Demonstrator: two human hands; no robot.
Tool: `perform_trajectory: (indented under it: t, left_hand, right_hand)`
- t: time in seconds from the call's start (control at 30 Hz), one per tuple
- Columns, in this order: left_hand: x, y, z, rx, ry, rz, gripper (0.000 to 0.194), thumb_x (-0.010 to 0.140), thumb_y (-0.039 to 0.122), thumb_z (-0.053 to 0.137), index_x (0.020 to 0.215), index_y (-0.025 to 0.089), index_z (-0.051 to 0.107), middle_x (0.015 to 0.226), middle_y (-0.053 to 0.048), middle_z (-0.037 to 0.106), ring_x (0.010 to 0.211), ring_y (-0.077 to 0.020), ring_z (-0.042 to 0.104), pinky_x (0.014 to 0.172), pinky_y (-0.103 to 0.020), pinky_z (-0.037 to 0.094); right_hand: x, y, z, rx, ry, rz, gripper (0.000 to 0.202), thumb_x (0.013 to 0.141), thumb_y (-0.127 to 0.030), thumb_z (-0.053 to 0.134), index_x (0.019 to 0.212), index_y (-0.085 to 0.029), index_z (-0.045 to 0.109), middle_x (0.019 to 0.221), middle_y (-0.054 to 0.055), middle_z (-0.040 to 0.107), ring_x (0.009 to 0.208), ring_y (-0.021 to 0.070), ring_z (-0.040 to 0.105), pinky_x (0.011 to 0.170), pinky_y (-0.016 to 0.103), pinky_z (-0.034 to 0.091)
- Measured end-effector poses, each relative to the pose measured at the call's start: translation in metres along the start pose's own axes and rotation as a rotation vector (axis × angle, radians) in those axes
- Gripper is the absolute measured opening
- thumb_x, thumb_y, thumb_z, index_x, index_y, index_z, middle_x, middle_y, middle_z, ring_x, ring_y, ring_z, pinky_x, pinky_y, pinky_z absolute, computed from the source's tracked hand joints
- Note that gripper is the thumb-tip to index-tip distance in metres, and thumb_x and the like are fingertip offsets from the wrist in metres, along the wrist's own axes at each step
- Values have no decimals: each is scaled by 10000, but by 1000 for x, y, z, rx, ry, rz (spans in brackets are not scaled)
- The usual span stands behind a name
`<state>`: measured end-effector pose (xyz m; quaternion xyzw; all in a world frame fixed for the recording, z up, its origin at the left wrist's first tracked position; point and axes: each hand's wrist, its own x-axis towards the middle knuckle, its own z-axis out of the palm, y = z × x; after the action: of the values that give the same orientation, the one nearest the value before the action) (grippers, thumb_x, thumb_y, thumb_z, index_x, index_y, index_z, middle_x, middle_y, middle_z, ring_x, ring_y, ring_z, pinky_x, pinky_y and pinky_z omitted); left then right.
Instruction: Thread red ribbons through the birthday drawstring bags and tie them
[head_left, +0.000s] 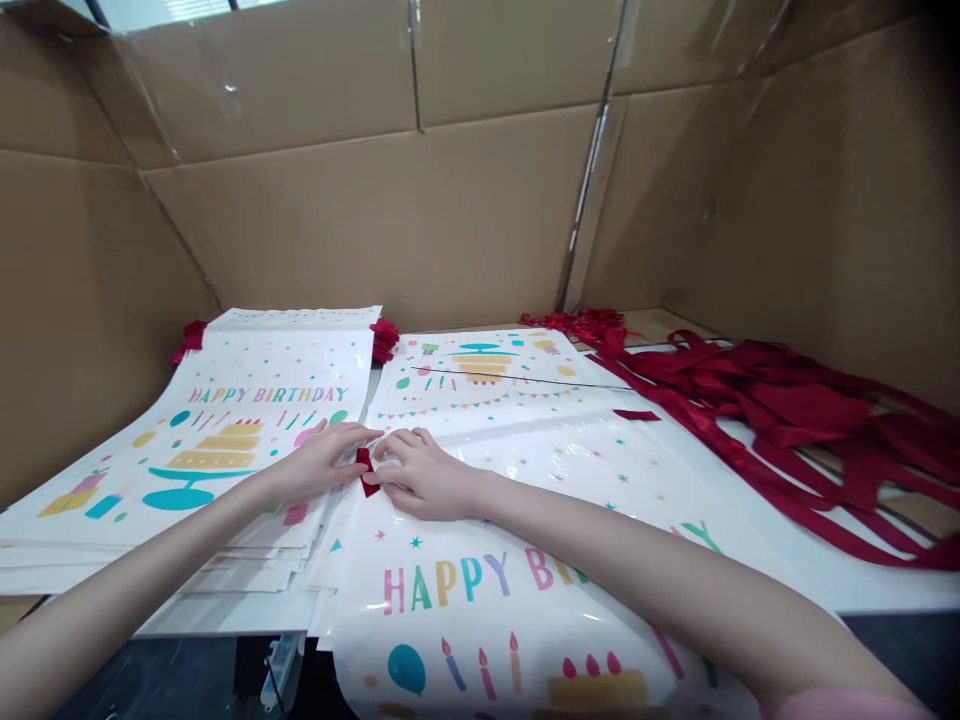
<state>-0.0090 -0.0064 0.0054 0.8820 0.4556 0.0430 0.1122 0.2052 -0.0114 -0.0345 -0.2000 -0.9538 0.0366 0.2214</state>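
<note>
A short piece of dark red ribbon (365,460) lies at the left edge of a glossy white sheet printed "HAPPY BIRTHDAY" (517,450). From the left, my left hand (326,462) pinches at the ribbon with thumb and fingertips. My right hand (431,478) meets it from the other side, its curled fingers on the ribbon and the sheet's edge. The sheet's front part droops over the table edge. At its right edge sits another short red ribbon strip (637,415). A thin dark rod (525,378) lies across the sheet's far part.
On the left is a stack of similar printed sheets (277,350), with red ribbon bunches (385,340) at its far corners. Long red ribbons (795,400) heap on the right. Cardboard walls (360,230) enclose the back and sides of the white work surface (795,585).
</note>
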Motion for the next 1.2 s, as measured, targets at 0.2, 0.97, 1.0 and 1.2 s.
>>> perform_trajectory:
  t: [0.2, 0.97, 1.0, 1.2]
  left_hand:
    - [3, -5, -2, -7, -14, 5, 441, 867, 429, 469, 1283, 283, 478, 1274, -53, 551, 1125, -250, 502, 976, -382, 315]
    - [11, 8, -3, 31, -66, -126, 508, 720, 292, 547, 1223, 224, 541, 1165, -77, 596, 1091, -289, 512, 994, -476, 303]
    - [11, 8, -4, 31, -74, -132, 507, 719, 303, 553, 1221, 225, 544, 1182, -76, 590, 1108, -289, 503, 1001, -477, 295]
    - [11, 5, -6, 49, -103, -130, 531, 724, 347, 553, 1247, 256, 528, 1259, -70, 555, 1187, -313, 453, 1039, -534, 228]
  right_hand:
    - [0, 1, 1, -43, -2, 15, 300, 883, -241, 428, 1109, -245, 625, 1123, 90, 505, 1075, 239, 391, 887, 418, 337]
    - [-10, -2, -4, 59, 64, 65, 249, 838, -192, 483, 1013, -214, 659, 986, 51, 584, 985, 186, 492, 857, 341, 344]
    - [-12, -3, -5, 58, 59, 69, 260, 843, -194, 478, 1031, -216, 656, 997, 53, 586, 982, 187, 498, 860, 345, 346]
    - [-33, 1, -23, 17, -53, 96, 327, 862, -212, 451, 1146, -205, 612, 1092, 80, 578, 998, 195, 525, 874, 364, 372]
